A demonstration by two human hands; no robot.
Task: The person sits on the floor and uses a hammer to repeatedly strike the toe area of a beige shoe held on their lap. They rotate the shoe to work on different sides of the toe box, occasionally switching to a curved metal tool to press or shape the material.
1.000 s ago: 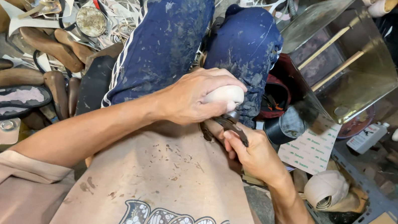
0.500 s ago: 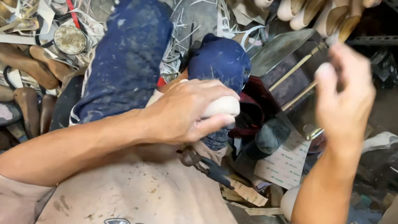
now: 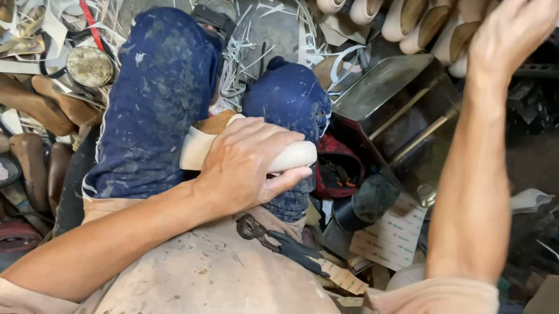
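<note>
In the head view, the left hand (image 3: 250,167) lies at the centre of the picture and is clenched over a cream-coloured shoe on its last (image 3: 286,158). It presses the shoe down on the lap, between the two knees in the stained blue trousers (image 3: 150,113). The toe end of the shoe shows at 3 o'clock from the knuckles, and the heel end at 9 o'clock.

The right hand (image 3: 515,30) is raised to 1 o'clock, up at the row of beige shoes (image 3: 397,12) on the rack. Its fingers curl at the top edge of the picture, and I cannot tell if they grasp something.

A pair of dark pincers (image 3: 276,240) rests released on the apron (image 3: 235,286), at 6 o'clock from the left hand.

In my judgement the step is a pause in shaping the shoe upper, while the right hand fetches something from the rack. The next move probably needs a steady left grip and a return of the right hand to the lap.
</note>
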